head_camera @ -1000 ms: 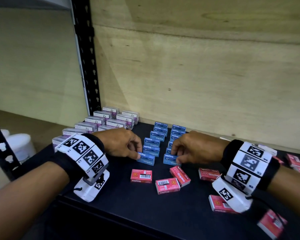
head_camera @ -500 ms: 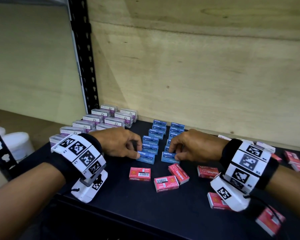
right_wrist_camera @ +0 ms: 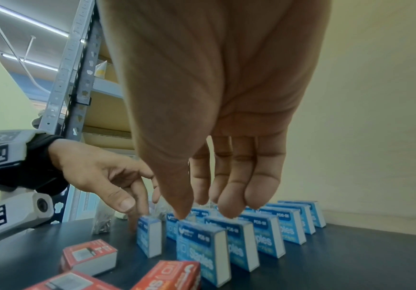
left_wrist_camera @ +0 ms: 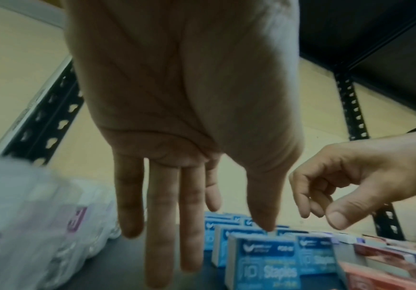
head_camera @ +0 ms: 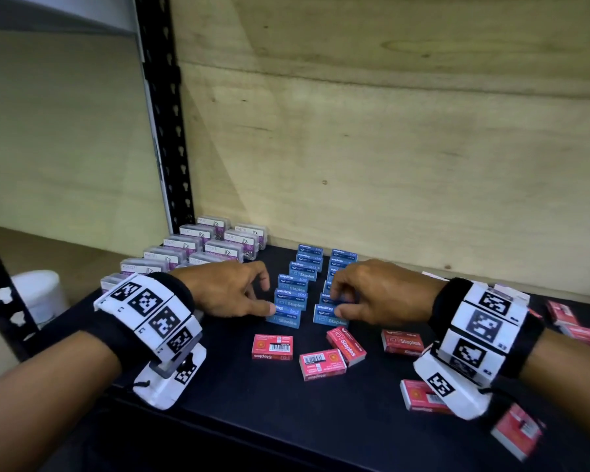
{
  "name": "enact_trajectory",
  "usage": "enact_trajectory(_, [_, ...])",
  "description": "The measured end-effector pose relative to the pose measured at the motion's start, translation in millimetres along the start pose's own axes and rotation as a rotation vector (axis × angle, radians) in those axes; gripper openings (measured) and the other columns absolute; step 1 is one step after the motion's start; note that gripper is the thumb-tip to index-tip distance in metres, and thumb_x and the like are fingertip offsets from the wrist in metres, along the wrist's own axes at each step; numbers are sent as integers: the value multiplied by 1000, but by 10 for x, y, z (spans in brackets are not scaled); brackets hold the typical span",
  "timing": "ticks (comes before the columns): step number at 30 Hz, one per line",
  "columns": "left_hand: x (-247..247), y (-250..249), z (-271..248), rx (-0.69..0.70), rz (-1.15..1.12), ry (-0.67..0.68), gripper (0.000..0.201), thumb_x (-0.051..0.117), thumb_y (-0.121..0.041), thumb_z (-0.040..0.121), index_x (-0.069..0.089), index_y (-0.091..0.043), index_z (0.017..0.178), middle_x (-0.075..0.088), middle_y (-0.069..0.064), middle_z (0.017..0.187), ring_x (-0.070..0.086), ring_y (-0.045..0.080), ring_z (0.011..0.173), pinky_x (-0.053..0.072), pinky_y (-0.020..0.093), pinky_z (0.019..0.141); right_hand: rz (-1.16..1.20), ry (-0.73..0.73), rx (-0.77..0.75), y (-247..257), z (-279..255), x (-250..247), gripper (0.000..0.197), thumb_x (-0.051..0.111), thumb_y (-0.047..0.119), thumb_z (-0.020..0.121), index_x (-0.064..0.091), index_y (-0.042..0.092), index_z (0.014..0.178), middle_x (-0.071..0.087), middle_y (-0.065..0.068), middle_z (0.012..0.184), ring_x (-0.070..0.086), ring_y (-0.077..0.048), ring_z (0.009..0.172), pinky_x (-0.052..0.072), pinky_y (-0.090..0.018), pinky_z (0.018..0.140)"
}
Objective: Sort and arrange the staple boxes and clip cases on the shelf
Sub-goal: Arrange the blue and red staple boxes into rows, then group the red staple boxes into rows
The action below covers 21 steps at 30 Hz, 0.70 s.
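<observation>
Two rows of upright blue staple boxes [head_camera: 304,277] run front to back on the black shelf [head_camera: 252,410]. My left hand [head_camera: 264,298] hangs over the left row with straight fingers; its thumb tip touches the top of the front blue box [left_wrist_camera: 263,253]. My right hand [head_camera: 336,301] hovers over the right row with relaxed fingers, its thumb tip at the top edge of that row's front box [right_wrist_camera: 199,245]. Neither hand holds anything. Clear clip cases [head_camera: 198,253] with purple labels stand in rows at the back left. Red staple boxes [head_camera: 322,364] lie scattered in front.
More red boxes [head_camera: 573,325] lie at the right, one [head_camera: 516,430] near the shelf's front edge under my right wrist. A perforated black upright [head_camera: 166,131] stands at the back left, and a plywood wall [head_camera: 389,165] closes the back. A white tub [head_camera: 38,294] sits left, beyond the shelf.
Both hands stay at the front blue boxes of their rows. Their fingers have loosened and straightened over the boxes.
</observation>
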<state>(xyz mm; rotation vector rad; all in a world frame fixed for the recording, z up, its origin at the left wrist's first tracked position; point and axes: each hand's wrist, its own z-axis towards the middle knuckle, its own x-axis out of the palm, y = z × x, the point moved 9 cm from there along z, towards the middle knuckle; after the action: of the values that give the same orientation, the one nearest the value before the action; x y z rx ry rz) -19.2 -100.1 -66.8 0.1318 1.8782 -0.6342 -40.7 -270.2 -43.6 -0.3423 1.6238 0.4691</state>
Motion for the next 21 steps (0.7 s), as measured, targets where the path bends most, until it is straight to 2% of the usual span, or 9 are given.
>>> enact_trajectory(2, [-126, -99, -91, 33, 127, -106, 34, 63, -56, 86, 49, -32, 105, 65, -15, 88, 59, -1, 76, 49, 25, 75, 8, 4, 9, -20, -63, -32, 14, 66, 41, 90, 63, 29, 97, 68, 9, 87, 61, -6, 78, 50, -27, 72])
enact_trajectory(4, [-202, -240, -200, 85, 226, -164, 27, 65, -54, 84, 54, -33, 97, 60, -14, 85, 56, 0, 73, 47, 23, 69, 25, 85, 19, -28, -128, 20, 13, 68, 40, 89, 64, 29, 96, 69, 11, 85, 62, -3, 75, 49, -24, 69])
enact_trajectory(7, [-57, -330, -281, 111, 198, -26, 23, 71, -51, 81, 61, -34, 92, 65, -14, 84, 59, -1, 70, 44, 18, 62, 26, 242, 12, 16, -230, 158, 24, 68, 41, 89, 62, 35, 110, 71, 12, 89, 62, -1, 76, 46, -22, 69])
enact_trajectory(9, [52, -346, -291, 111, 226, 29, 26, 74, -50, 79, 63, -34, 96, 66, -16, 89, 58, -3, 70, 44, 17, 62, 29, 298, 10, 55, -294, 218, 35, 68, 43, 89, 56, 40, 121, 71, 14, 89, 61, 1, 73, 42, -20, 68])
enact_trajectory(13, [202, -346, -272, 107, 289, 41, 34, 76, -50, 76, 61, -35, 102, 65, -18, 94, 60, -3, 75, 50, 22, 71, -28, 341, 18, 108, -373, 280, 50, 67, 40, 90, 47, 43, 135, 71, 12, 94, 60, -1, 72, 39, -19, 61])
enact_trajectory(19, [237, -380, -266, 115, 295, 12, 33, 79, -45, 75, 59, -34, 99, 67, -17, 92, 56, -6, 67, 48, 21, 66, -102, 312, 1, 169, -343, 253, 58, 68, 37, 90, 41, 40, 141, 71, 7, 101, 51, 2, 66, 32, -17, 56])
enact_trajectory(21, [236, -373, -283, 107, 289, 8, 35, 79, -45, 75, 60, -34, 102, 67, -17, 92, 57, -7, 67, 49, 21, 67, -127, 315, -3, 191, -331, 263, 60, 68, 35, 90, 40, 39, 143, 69, 6, 105, 49, -1, 67, 30, -16, 55])
